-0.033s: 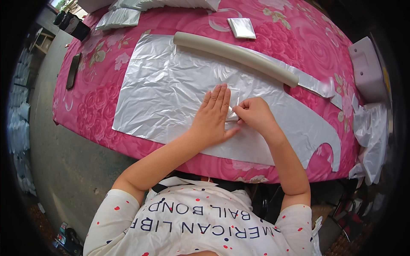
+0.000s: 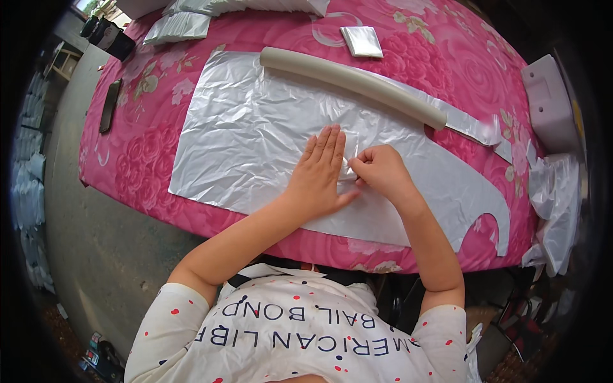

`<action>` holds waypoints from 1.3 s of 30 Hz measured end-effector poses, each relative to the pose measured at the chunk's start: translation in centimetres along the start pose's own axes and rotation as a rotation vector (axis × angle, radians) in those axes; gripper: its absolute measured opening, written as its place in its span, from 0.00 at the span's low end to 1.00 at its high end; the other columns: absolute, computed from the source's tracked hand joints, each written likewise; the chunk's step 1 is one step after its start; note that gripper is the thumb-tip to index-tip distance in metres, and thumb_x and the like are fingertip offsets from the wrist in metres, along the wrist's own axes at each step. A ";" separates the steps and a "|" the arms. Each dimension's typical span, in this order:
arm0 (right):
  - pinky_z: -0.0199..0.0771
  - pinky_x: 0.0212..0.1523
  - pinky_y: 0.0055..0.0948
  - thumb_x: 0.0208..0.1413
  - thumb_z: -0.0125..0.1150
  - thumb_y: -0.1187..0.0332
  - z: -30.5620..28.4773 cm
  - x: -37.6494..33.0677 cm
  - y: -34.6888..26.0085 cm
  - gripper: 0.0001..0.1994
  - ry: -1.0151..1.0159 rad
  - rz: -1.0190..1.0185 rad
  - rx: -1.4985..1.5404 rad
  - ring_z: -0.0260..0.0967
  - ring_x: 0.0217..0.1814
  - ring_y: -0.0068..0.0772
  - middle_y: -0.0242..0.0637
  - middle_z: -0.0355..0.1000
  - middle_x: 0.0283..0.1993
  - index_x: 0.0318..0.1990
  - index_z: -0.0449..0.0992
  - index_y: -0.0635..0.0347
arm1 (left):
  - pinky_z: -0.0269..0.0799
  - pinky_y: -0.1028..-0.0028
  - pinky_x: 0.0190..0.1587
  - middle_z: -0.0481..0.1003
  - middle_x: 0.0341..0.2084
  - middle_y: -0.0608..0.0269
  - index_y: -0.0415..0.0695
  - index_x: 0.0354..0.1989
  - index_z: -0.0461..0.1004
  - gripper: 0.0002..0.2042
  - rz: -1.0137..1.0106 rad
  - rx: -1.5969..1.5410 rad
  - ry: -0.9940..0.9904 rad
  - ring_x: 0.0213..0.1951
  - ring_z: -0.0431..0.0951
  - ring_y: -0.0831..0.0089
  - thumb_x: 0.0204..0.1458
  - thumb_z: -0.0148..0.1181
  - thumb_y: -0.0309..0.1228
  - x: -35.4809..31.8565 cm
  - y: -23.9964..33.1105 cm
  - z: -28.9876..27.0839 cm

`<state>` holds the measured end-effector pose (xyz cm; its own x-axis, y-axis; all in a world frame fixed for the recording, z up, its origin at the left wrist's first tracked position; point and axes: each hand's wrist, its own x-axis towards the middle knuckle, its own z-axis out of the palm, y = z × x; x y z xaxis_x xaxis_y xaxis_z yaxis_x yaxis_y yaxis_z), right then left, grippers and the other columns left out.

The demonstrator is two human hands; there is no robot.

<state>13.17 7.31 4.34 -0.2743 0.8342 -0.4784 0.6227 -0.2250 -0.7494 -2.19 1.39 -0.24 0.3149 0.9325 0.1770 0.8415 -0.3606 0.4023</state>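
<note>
My left hand (image 2: 317, 171) lies flat on a wide silvery-white plastic bag (image 2: 230, 137), fingers stretched out and thumb apart. Just right of it, my right hand (image 2: 385, 172) pinches the edge of a small folded piece of clear plastic (image 2: 347, 173). That piece sits partly under the left hand, so its full shape is hidden. Wrinkles cover the left part of the large bag; its right end has a curved cut-out like a carrier-bag handle. A grey-beige tube (image 2: 354, 86) rests slantwise across the bag's far side.
A pink floral cloth (image 2: 143, 166) covers the table. Beyond the tube lies a small folded plastic packet (image 2: 361, 42). Stacked bags (image 2: 179, 29) line the far left, near a dark phone-like object (image 2: 110, 106). A pale box (image 2: 552, 96) and loose clear bags (image 2: 554, 204) are at right.
</note>
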 end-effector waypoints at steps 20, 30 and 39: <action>0.48 0.63 0.43 0.51 0.57 0.56 4.6 2.7 0.1 0.27 0.338 -0.875 -0.605 0.51 0.65 0.48 0.49 0.58 0.61 0.54 0.66 0.66 | 0.72 0.76 0.45 0.75 0.40 0.57 0.34 0.47 0.71 0.13 -0.688 -1.311 -0.356 0.41 0.77 0.73 0.58 0.47 0.27 -14.8 -1.0 -6.1; 0.34 0.67 0.48 0.48 0.54 0.67 18.1 -6.0 -1.6 0.26 -0.263 -1.002 -0.390 0.36 0.72 0.50 0.50 0.46 0.67 0.58 0.63 0.62 | 0.73 0.78 0.35 0.76 0.35 0.55 0.35 0.40 0.73 0.12 -1.257 -1.591 -0.121 0.35 0.78 0.71 0.58 0.49 0.31 -21.8 -2.4 -4.6; 0.31 0.68 0.52 0.41 0.57 0.72 12.9 -4.0 -1.8 0.05 -0.451 -1.176 -0.640 0.31 0.72 0.54 0.52 0.51 0.64 0.28 0.71 0.61 | 0.68 0.76 0.24 0.75 0.17 0.57 0.38 0.31 0.77 0.06 -0.518 -0.462 -0.292 0.18 0.74 0.73 0.47 0.60 0.28 -17.4 -0.5 -9.9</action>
<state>3.69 -2.13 1.75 -0.9905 0.1144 0.0767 0.0564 0.8449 -0.5320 -12.47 -14.83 5.37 0.0870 0.9302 -0.3567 0.6640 0.2128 0.7168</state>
